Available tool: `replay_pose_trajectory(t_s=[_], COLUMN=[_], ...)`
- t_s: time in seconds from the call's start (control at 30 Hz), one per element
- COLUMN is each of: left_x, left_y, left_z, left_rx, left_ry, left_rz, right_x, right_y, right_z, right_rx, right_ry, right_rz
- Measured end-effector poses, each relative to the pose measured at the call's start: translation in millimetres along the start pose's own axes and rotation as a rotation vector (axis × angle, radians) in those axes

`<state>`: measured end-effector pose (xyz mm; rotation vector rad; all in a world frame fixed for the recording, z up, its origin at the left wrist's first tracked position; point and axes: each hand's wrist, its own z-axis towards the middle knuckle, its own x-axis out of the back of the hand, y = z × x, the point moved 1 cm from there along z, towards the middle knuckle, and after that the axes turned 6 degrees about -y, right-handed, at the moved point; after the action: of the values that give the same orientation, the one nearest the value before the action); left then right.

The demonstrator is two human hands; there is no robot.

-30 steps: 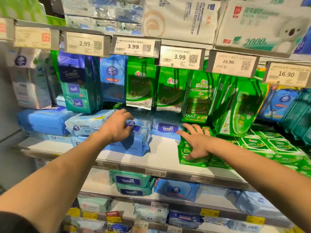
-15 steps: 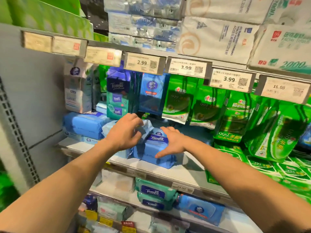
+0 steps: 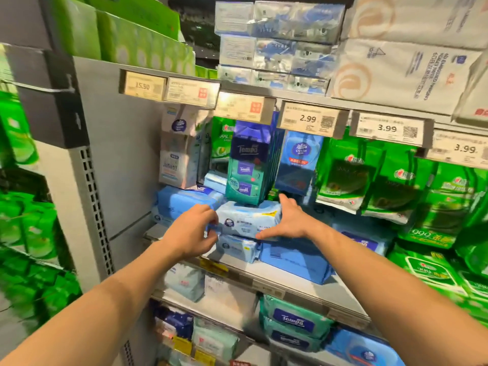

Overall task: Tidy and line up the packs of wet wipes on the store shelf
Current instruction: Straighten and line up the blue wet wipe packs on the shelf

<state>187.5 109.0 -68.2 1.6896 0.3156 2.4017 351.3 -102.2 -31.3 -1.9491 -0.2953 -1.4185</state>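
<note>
A pale blue-and-white pack of wet wipes (image 3: pixel 247 219) lies on top of a second like pack (image 3: pixel 237 248) on the grey shelf (image 3: pixel 298 282). My left hand (image 3: pixel 191 232) grips the top pack's left end. My right hand (image 3: pixel 289 220) presses flat against its right end, fingers straight. A darker blue pack (image 3: pixel 295 258) lies right of the stack, and a blue pack (image 3: pixel 182 200) lies behind on the left. Another blue Tempo pack (image 3: pixel 365 240) sits farther right, partly hidden by my right arm.
Hanging teal Tempo packs (image 3: pixel 248 171), a blue Vinda pack (image 3: pixel 299 161) and green 999 packs (image 3: pixel 346 178) dangle just above the stack. Price tags (image 3: pixel 307 122) line the upper shelf edge. A grey upright panel (image 3: pixel 124 159) bounds the shelf on the left. Lower shelves hold more wipes (image 3: pixel 294 319).
Both hands left the darker blue Tempo pack and moved left onto the pale pack stack. The view swung left and closer.
</note>
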Motion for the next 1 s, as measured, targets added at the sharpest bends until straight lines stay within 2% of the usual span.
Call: replay_pose_trajectory(t_s=[0.23, 0.53, 1.0], left_x=[-6, -14, -18], left_y=[-10, 18, 41], left_z=[-3, 17, 48], left_rx=[-0.007, -0.081, -0.069], left_ry=[-0.061, -0.11, -0.093], left_rz=[-0.013, 0.021, 0.052], right_x=[1, 3, 9], right_y=[4, -10, 32], right_z=[11, 21, -4], right_rx=[-0.029, 0.012, 0.127], right_ry=[0.009, 0.003, 0.181], right_rz=[-0.041, -0.121, 0.17])
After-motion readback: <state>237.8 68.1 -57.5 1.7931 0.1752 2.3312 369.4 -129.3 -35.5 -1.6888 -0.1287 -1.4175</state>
